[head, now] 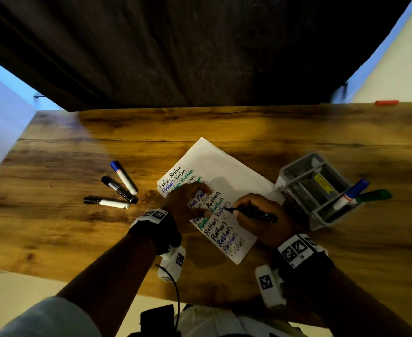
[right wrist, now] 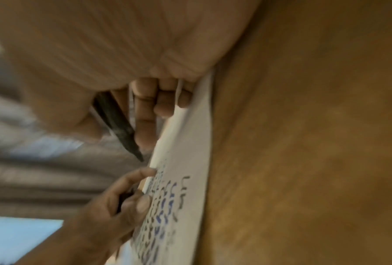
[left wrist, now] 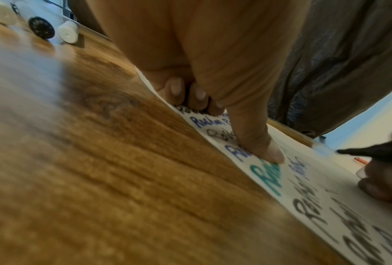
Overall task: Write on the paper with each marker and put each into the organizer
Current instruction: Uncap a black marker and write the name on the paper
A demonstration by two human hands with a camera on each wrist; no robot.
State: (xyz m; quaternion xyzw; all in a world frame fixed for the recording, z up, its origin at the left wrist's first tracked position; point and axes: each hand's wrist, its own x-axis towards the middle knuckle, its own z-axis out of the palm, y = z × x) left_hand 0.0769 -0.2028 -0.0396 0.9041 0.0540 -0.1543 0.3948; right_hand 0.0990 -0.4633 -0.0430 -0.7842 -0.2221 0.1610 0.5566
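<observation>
Right hand (head: pixel 261 215) grasping black marker (head: pixel 256 214) at frame centre, tip on paper (head: pixel 226 166), left hand (head: pixel 187 203) released, fingers flat pressing paper, organizer (head: pixel 297 176) at right, tabletop (head: pixel 78 227)

Organizer (head: pixel 295 176) right; three markers (head: pixel 117 188) left.

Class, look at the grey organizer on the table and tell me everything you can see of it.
The grey organizer is a box-like tray that looks like plastic, split by dividers into several open compartments. It stands on the wooden table, right of the paper. A yellow label shows inside. A blue-capped marker and a green-capped marker lean out of its near-right compartment. Neither hand touches it.
</observation>
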